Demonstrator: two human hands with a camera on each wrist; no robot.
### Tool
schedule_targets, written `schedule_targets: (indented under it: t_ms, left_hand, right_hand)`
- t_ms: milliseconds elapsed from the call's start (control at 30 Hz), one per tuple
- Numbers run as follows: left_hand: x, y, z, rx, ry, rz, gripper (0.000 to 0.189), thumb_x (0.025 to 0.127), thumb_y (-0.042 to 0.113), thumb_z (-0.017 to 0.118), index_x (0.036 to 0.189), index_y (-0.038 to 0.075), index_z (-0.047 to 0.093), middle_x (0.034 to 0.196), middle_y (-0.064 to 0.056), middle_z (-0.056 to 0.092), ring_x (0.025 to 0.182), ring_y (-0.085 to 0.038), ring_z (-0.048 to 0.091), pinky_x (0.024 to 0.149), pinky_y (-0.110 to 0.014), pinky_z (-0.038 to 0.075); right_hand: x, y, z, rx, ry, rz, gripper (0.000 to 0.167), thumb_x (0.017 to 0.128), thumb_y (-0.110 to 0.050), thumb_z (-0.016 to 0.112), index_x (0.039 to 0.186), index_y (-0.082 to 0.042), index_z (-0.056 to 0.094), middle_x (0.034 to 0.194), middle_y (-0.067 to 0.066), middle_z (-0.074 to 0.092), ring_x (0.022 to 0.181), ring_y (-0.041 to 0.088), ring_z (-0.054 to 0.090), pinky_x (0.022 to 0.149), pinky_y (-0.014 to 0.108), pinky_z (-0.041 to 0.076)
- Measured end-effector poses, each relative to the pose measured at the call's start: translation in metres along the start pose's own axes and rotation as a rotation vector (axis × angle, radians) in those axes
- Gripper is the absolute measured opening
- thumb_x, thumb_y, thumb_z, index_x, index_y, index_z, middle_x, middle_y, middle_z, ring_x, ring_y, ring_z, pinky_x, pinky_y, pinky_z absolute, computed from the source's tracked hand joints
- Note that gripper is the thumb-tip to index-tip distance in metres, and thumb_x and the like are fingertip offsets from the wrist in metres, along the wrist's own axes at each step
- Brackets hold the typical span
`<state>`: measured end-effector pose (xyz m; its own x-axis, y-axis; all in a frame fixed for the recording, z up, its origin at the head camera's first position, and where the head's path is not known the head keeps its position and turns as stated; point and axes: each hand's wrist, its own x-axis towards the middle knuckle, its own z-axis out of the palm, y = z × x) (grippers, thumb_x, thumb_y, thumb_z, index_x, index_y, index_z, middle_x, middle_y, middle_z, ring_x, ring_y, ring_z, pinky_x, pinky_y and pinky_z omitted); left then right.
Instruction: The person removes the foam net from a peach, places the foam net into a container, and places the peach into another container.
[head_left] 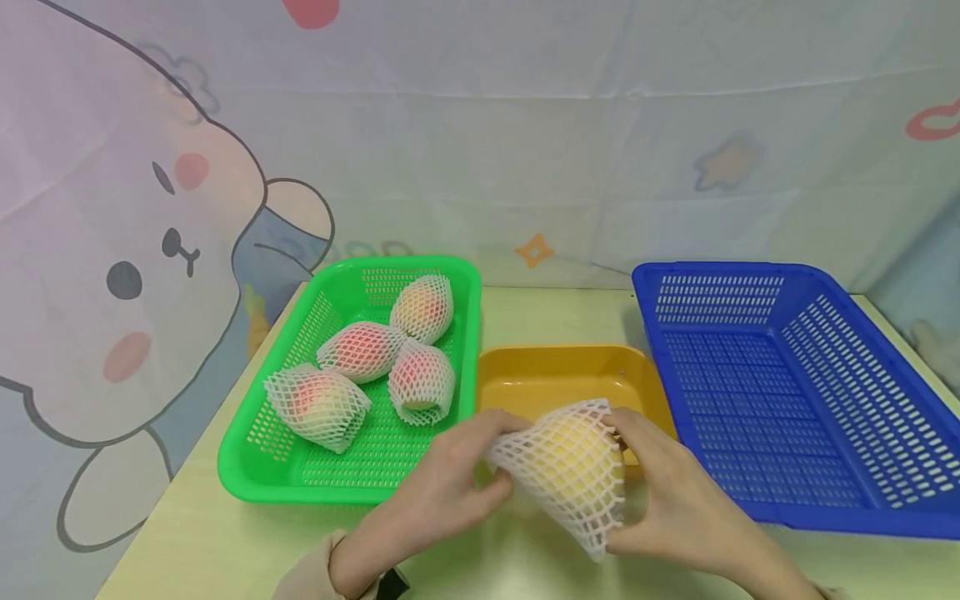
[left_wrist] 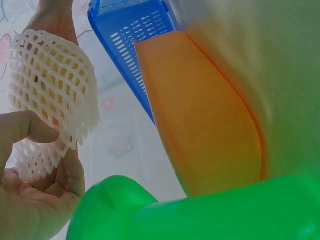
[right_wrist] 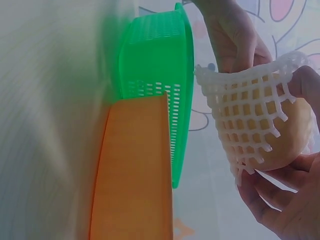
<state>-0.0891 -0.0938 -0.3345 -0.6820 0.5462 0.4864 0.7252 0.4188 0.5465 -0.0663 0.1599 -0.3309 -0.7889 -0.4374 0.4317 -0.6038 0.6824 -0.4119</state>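
Observation:
A pale yellow, peach-like fruit (right_wrist: 295, 135) sits inside a white foam net (head_left: 573, 458), held up in front of the yellow tray. My left hand (head_left: 453, 479) grips the gathered left end of the net between thumb and fingers. On the other side my right hand (head_left: 667, 492) holds the net's wide, open end, its fingers at the upper edge and thumb at the lower edge. In the right wrist view the bare fruit shows past the net's rim, close against the right fingers. The left wrist view shows the net bunched in the left hand.
At the left a green basket (head_left: 474, 367) holds several pink-and-yellow fruits (head_left: 360, 350) in foam nets. Behind the hands lies a yellow tray (head_left: 562, 358), between the green basket and a blue basket (head_left: 750, 392) at the right. A printed cloth (head_left: 480, 125) hangs behind the table.

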Motion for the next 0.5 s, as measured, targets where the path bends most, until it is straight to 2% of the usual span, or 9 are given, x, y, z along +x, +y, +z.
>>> schedule_targets:
  t_ms: [500]
  left_hand:
    - [0.0013,-0.0001,-0.0051,0.061,0.063,0.013,0.038,0.075,-0.004,0.068,0.111,0.005,0.061,0.107,-0.005,0.067,0.099,-0.015,0.064,0.088,-0.026,0.054]
  right_hand:
    - [-0.0001,0.0009,-0.0058,-0.010,0.029,-0.022,0.092,0.047,-0.023,0.086,0.129,-0.014,0.047,0.116,-0.004,0.059,0.100,0.008,0.055,0.081,0.037,0.055]
